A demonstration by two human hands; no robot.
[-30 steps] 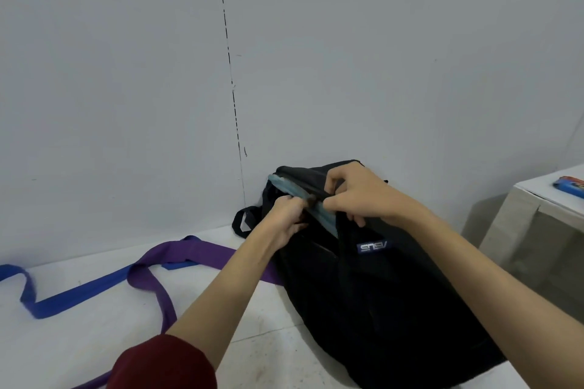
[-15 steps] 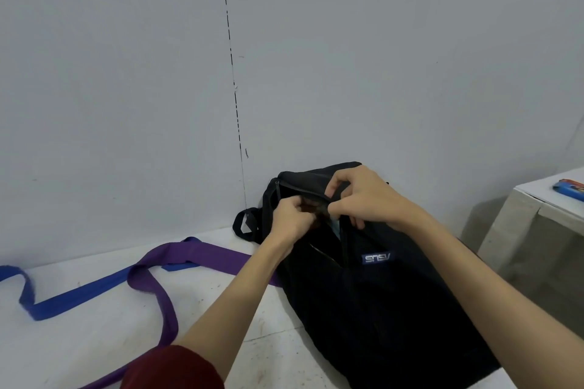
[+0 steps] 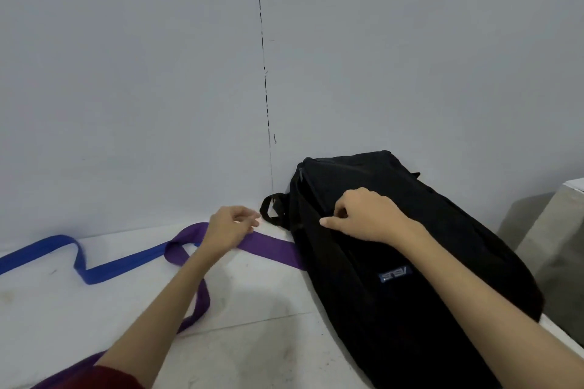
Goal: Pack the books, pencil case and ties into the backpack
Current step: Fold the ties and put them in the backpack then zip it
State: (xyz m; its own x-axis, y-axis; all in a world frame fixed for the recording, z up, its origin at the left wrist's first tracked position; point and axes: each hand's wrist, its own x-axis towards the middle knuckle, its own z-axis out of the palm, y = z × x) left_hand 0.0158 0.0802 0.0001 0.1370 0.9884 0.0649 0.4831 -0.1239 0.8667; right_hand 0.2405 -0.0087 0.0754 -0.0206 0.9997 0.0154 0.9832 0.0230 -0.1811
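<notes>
Right grip (image 3: 363,215) pinches at the backpack (image 3: 410,246) (zipper apparently closed) at three o'clock; left grip (image 3: 232,226) hovers loosely curled over the purple tie (image 3: 268,246). Both ties remain unpacked.

One black fabric backpack (image 3: 410,262), two long flat ties (one purple ribbon-like strip (image 3: 268,248), one blue (image 3: 104,268)), and two bare hands.

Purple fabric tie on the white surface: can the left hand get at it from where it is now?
Probably yes. The left hand hovers right over the purple fabric tie, fingers loosely curled and empty, with nothing between them.
</notes>
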